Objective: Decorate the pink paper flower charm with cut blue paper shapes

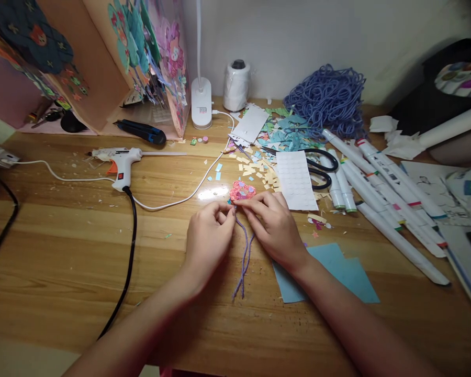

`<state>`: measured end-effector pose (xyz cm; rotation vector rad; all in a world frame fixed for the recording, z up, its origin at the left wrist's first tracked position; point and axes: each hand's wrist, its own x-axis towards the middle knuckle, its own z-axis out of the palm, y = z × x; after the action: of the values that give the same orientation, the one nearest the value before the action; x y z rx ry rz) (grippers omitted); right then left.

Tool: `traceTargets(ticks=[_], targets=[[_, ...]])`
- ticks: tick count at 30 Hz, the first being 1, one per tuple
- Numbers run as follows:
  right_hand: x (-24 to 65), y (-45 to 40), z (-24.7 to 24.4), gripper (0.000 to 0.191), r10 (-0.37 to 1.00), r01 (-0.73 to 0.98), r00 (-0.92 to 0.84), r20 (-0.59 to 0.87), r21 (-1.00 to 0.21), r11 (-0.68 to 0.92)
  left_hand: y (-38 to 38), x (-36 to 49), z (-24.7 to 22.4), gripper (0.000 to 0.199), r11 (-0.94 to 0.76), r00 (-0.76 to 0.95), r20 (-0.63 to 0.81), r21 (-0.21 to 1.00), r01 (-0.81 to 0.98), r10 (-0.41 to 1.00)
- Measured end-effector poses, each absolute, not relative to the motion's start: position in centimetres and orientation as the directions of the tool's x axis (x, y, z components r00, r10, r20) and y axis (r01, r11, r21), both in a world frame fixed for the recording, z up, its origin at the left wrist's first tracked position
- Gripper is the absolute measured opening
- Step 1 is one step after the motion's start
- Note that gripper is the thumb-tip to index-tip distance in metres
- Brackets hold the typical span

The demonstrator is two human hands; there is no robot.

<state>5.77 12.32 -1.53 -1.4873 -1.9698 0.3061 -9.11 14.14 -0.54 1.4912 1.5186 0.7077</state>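
Note:
In the head view a small pink and orange paper cutout (242, 189) with pale spots lies just beyond my fingertips. Two strands of purple cord (245, 256) run from under it towards the table's front edge. My left hand (211, 230) is closed in a pinch where the cord meets the cutout's lower edge. My right hand (275, 222) is also closed, its fingertips on the bottom of the cutout. The fingertips of both hands almost meet, so exactly what lies between them is partly hidden. A tiny teal piece shows beside the left fingertips.
A glue gun (121, 162) with a black cable lies left, near a blue utility knife (141, 131). Scissors (322, 180) sit partly under a white sheet (296, 180). Markers (392, 178), paper scraps (259, 167), a purple cord heap (325, 99) and blue paper (349, 277) are rightward.

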Motion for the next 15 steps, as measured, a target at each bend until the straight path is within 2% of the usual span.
traceTargets(ticks=[8,15], targets=[[5.75,12.35,-1.58,0.023,0.928,0.792,-0.150,0.341,-0.520,0.320,14.20,-9.39,-0.57,0.020,0.131,0.099,-0.199,0.873,0.471,0.975],[5.66,12.43,-1.60,0.022,0.931,0.792,-0.145,0.336,-0.524,0.312,14.28,-9.47,-0.40,0.022,0.102,0.100,-0.188,0.824,0.557,0.977]])
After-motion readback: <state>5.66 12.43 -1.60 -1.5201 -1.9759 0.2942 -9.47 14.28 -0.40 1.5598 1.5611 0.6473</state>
